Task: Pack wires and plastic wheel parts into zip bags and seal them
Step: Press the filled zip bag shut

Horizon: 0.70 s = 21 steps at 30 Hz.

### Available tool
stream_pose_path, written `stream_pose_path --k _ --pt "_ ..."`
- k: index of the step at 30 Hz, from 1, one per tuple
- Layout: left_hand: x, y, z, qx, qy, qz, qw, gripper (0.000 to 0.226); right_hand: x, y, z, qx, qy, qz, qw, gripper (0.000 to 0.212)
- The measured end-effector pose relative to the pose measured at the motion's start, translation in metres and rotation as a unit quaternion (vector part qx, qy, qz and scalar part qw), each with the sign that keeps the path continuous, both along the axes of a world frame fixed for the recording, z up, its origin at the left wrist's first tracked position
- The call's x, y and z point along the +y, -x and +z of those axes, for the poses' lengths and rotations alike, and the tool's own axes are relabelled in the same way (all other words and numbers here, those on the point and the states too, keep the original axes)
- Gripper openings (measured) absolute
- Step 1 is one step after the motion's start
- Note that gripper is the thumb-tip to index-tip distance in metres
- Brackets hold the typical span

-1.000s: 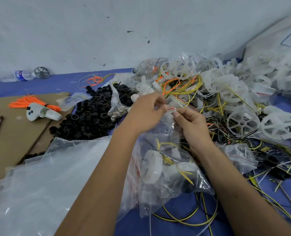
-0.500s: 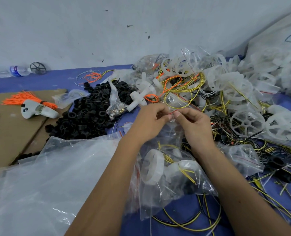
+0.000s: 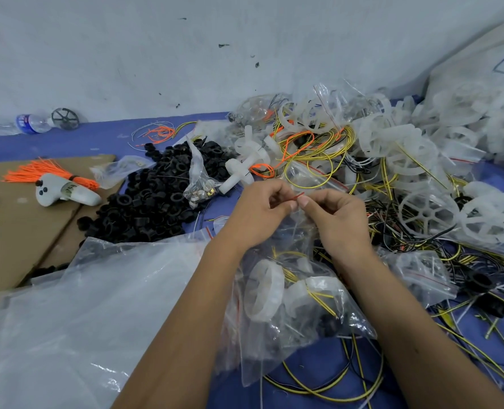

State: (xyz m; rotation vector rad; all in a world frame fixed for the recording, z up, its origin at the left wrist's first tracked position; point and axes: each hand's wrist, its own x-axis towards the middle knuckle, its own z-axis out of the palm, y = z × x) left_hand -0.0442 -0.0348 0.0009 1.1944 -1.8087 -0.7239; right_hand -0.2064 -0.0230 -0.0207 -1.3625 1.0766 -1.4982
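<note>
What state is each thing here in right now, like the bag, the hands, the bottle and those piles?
Left hand: pinching the zip bag's red strip.
Right hand: pinching the same strip.
Zip bag: filled with white wheel parts and yellow wires, hanging from the hands.
Water bottle: lying on its side by the wall.
Black rings: heaped loose.
Orange ties: bundled, on the cardboard.
Small bag of metal parts: twisted shut.
</note>
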Motion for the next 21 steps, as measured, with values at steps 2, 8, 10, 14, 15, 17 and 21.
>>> stream_pose_path --k 2,8,10,14,15,17,21 --pt "0.0 0.0 0.0 -0.01 0.002 0.003 1.0 0.002 0.001 -0.001 0.001 -0.001 -0.001 0.0 1.0 0.005" --pt "0.001 -0.005 0.002 -0.032 0.008 0.009 0.999 0.005 0.003 -0.003 0.002 0.017 0.014 0.002 1.0 0.007" --pt "0.0 -0.008 0.001 -0.053 0.016 0.013 0.998 0.011 0.003 -0.003 0.003 0.013 0.01 -0.001 1.0 0.012" --pt "0.001 -0.012 0.001 -0.047 0.024 0.004 0.999 0.014 0.003 -0.003 0.003 0.001 -0.006 -0.001 1.0 0.015" --pt "0.001 -0.011 0.001 -0.044 0.026 0.005 0.999 0.014 0.002 -0.003 0.002 0.001 -0.007 -0.002 1.0 0.016" --pt "0.002 -0.01 0.002 -0.041 0.032 0.01 0.999 0.014 0.002 -0.002 0.002 -0.002 -0.01 -0.004 1.0 0.017" --pt "0.002 -0.012 0.004 -0.032 0.027 0.009 0.999 0.01 0.002 -0.003 0.002 0.002 -0.01 0.032 0.999 0.014"
